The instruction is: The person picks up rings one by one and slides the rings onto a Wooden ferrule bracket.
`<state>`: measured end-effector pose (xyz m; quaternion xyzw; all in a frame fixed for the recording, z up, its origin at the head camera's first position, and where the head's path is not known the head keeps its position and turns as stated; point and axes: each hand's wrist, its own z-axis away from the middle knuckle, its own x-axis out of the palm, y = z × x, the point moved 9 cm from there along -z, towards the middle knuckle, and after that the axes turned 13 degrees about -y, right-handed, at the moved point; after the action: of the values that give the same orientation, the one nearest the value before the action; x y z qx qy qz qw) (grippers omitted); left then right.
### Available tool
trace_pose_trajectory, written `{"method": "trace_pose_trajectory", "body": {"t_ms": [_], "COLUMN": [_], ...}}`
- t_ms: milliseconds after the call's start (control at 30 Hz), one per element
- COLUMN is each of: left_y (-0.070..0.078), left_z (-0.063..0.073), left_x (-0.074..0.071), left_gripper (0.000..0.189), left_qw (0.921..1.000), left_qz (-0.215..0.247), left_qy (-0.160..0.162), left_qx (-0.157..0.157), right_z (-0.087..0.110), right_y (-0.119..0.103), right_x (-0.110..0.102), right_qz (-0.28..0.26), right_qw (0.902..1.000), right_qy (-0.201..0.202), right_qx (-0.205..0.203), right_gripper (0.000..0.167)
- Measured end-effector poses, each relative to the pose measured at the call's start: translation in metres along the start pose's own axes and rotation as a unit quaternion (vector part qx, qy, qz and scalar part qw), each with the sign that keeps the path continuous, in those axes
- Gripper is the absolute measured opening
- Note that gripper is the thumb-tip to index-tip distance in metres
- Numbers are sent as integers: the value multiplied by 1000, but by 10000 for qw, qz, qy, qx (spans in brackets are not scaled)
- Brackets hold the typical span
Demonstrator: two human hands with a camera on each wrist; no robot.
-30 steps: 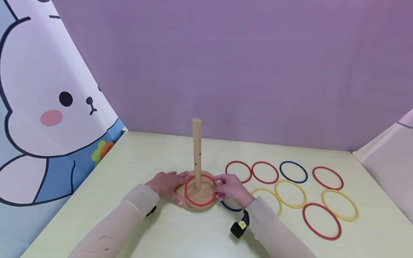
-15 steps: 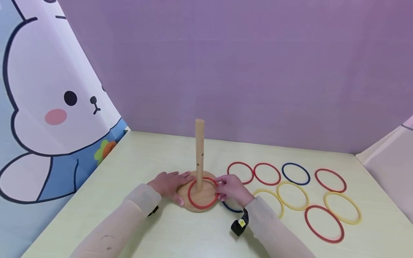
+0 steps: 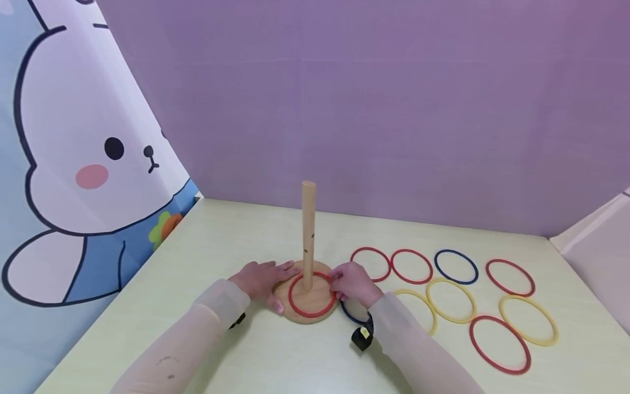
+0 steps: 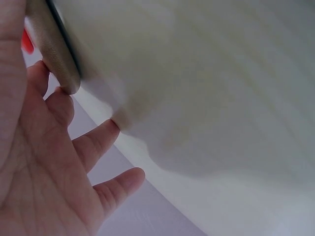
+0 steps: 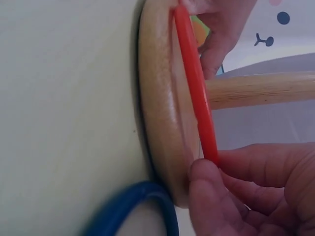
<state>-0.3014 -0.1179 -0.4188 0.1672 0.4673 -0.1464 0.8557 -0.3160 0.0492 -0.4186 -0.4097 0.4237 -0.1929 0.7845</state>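
Observation:
A wooden peg (image 3: 308,235) stands upright on a round wooden base (image 3: 305,302). My left hand (image 3: 258,279) rests on the base's left side, thumb towards the front; in the left wrist view the fingers (image 4: 96,142) are spread, two of them at the rim. Around the peg, low over the base, is a red ring (image 3: 311,316). My right hand (image 3: 356,282) pinches its right side between thumb and fingers. In the right wrist view the red ring (image 5: 198,88) tilts slightly, its near edge held just off the base. A blue ring (image 3: 350,316) lies partly hidden beneath my right hand.
More rings lie flat on the table to the right: several red ones (image 3: 512,374), several yellow ones (image 3: 458,322) and another blue one (image 3: 462,283). A purple backdrop (image 3: 374,120) rises behind the table, and a cartoon-printed cloth (image 3: 64,126) hangs at the left.
The red ring has sunk slightly towards the base, with my right hand still pinching it. My left hand stays on the base. The whole head view has shifted a little.

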Motion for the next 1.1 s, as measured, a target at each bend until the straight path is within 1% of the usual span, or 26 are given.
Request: {"method": "trace_pose_trajectory", "body": {"t_ms": [167, 400, 567, 600, 700, 767, 900, 1000, 1100], "left_y": [0, 1, 2, 2, 2, 1, 0, -1, -1], "left_z": [-3, -4, -4, -4, -4, -5, -4, -4, -4], "left_x": [1, 1, 0, 0, 1, 2, 4, 4, 5], "left_gripper": [97, 98, 98, 98, 98, 99, 98, 98, 98], "left_qw": [10000, 9999, 9999, 9999, 9999, 9999, 9999, 9999, 9999], "left_qz": [11, -88, -99, -98, -93, -121, -146, -136, -130], "left_qy": [29, 65, 53, 50, 46, 47, 46, 36, -5], "left_qx": [-38, -70, -53, -45, -10, 9, -16, -19, -30], "right_z": [-2, -6, -4, -3, 1, 5, 14, 19, 24], "right_y": [-4, -6, -8, -8, -6, -6, -2, 3, 8], "right_x": [-3, -3, -7, -10, -16, -21, -31, -37, -43], "right_qz": [446, 615, 795, 939, 1239, 1627, 2191, 2378, 2408], "right_qw": [9989, 9977, 9964, 9950, 9916, 9859, 9748, 9703, 9695], "right_qy": [166, 262, 309, 338, 359, 386, 405, 425, 423], "right_qx": [23, 119, -26, -81, -48, -36, 47, 105, 148], "right_gripper": [20, 19, 16, 16, 18, 20, 23, 23, 21]}}
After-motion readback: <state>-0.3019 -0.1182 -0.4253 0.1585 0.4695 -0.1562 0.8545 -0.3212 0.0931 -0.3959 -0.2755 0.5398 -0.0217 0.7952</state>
